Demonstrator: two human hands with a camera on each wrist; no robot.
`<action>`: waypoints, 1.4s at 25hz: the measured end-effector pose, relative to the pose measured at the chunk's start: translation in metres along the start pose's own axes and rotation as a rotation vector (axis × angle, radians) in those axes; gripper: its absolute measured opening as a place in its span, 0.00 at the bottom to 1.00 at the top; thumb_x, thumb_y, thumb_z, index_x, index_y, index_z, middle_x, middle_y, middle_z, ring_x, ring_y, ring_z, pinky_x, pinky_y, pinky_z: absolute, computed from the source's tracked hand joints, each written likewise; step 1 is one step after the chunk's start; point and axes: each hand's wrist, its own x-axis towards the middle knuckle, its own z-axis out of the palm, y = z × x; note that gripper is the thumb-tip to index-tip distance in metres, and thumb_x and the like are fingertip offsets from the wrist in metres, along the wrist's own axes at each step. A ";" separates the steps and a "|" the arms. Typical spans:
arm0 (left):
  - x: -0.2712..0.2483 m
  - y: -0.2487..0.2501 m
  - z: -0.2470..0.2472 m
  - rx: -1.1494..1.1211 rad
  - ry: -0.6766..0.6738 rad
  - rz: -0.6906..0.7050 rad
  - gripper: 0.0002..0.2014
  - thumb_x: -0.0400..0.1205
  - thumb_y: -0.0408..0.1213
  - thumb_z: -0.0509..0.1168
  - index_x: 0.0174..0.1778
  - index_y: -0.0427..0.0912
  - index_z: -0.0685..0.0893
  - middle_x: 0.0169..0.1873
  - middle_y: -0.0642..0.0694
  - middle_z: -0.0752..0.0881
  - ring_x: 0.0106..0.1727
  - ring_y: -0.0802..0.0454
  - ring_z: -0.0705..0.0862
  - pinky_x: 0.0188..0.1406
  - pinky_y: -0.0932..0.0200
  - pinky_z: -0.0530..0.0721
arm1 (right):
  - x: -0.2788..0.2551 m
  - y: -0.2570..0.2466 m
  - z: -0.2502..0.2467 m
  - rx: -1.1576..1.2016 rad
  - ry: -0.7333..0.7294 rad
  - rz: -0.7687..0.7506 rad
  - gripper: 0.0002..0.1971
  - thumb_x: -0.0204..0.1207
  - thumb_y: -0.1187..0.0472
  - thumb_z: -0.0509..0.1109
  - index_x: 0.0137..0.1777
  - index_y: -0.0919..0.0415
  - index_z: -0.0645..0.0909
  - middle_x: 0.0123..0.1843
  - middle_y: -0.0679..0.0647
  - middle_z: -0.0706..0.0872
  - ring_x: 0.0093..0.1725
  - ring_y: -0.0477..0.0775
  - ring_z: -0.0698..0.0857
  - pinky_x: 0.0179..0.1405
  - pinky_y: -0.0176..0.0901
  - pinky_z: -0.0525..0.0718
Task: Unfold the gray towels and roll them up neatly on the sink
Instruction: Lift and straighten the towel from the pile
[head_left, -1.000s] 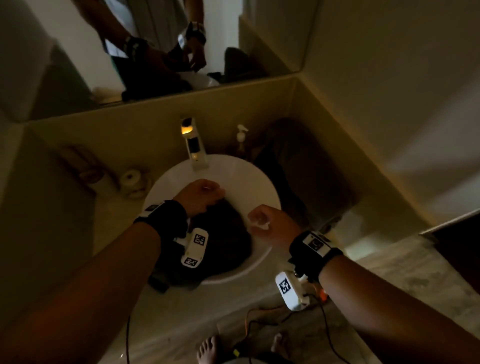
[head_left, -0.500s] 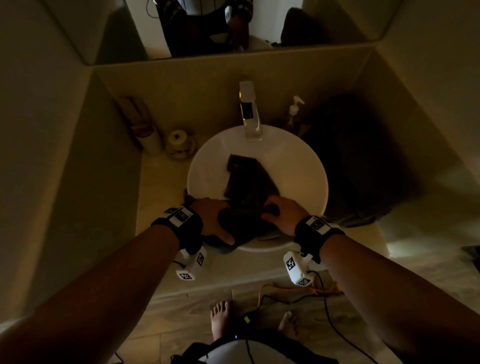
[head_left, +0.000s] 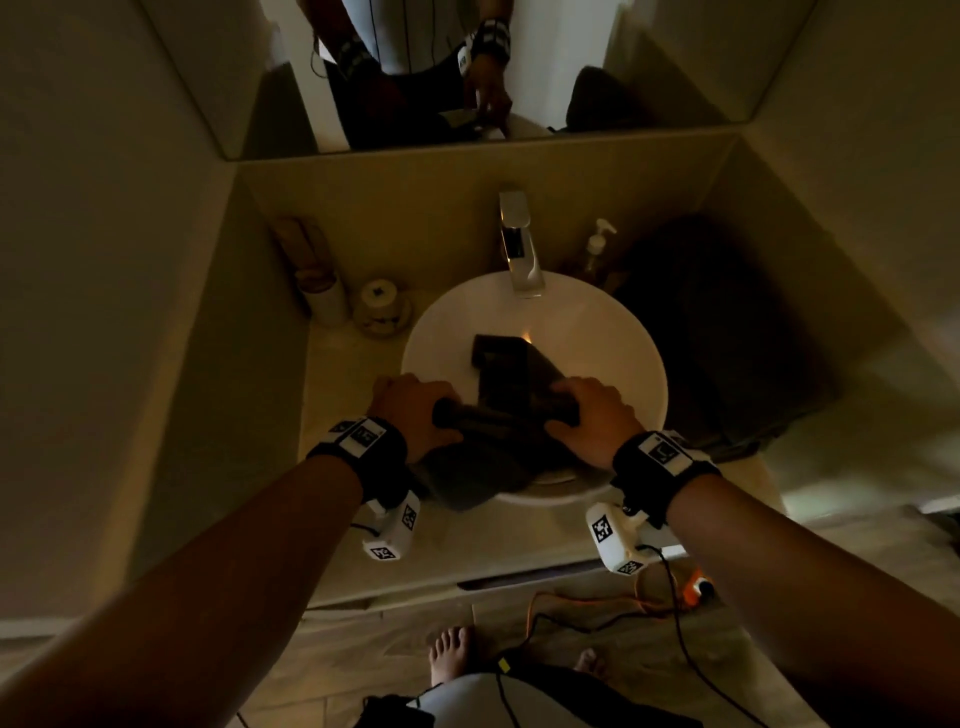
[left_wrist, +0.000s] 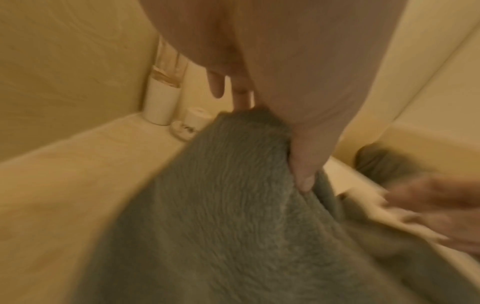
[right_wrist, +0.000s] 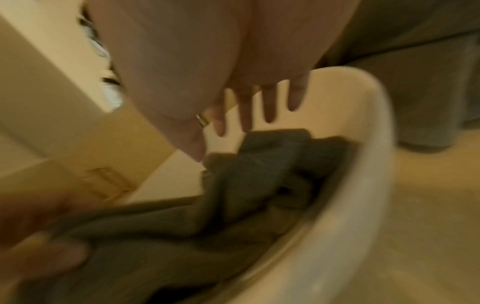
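Hands have slid apart since a moment ago, so the towel (head_left: 498, 421) is now stretched across the sink's (head_left: 623, 332) near rim, left hand (head_left: 415, 410) pinching its end to roll evenly, right hand (head_left: 592, 421) fingers spread, seemingly just pressing (blurry).

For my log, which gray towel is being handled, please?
The towel in the sink, touched by left hand and right hand; the other towel lies beside it.

Dim head view; warm, motion-blurred wrist views
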 end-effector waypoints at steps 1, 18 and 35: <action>-0.004 0.005 -0.007 -0.072 0.032 0.036 0.21 0.76 0.55 0.75 0.64 0.60 0.79 0.57 0.50 0.85 0.64 0.42 0.79 0.67 0.46 0.68 | -0.003 -0.010 -0.002 0.080 0.004 -0.107 0.30 0.72 0.45 0.74 0.74 0.42 0.70 0.74 0.52 0.76 0.72 0.59 0.75 0.72 0.62 0.74; -0.081 0.117 -0.117 -0.802 0.271 -0.071 0.20 0.73 0.58 0.76 0.54 0.49 0.88 0.48 0.46 0.92 0.51 0.48 0.90 0.59 0.49 0.89 | -0.022 -0.022 -0.150 0.524 0.205 -0.474 0.14 0.78 0.53 0.74 0.59 0.40 0.75 0.59 0.45 0.83 0.65 0.52 0.82 0.65 0.48 0.79; -0.111 0.177 -0.123 -1.453 0.140 0.197 0.27 0.73 0.25 0.63 0.72 0.34 0.74 0.60 0.32 0.82 0.61 0.37 0.83 0.64 0.46 0.83 | -0.089 -0.034 -0.149 0.323 0.189 -0.824 0.33 0.58 0.35 0.81 0.60 0.42 0.73 0.59 0.41 0.78 0.55 0.41 0.82 0.54 0.48 0.86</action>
